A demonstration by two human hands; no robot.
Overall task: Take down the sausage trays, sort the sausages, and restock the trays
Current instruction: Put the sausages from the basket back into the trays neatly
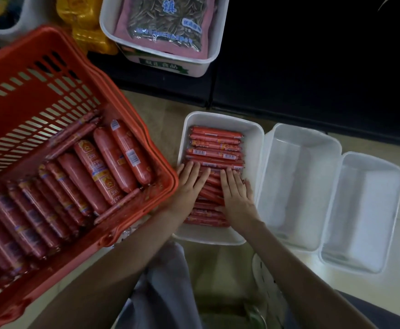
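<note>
from the head view, both hands lie flat with straight fingers, side by side and slightly apart, gripping nothing: the left hand (189, 179) and right hand (236, 194) press on the thin sausages (215, 143) in the white tray (253, 143) on the floor. uneven pressure could skew the near rows. the red basket (163, 172) of thick sausages (104, 169) sits just beside the left wrist; a nudge might spill them in, mixing sizes. the middle tray (298, 186) and end tray (365, 210) stand empty.
</note>
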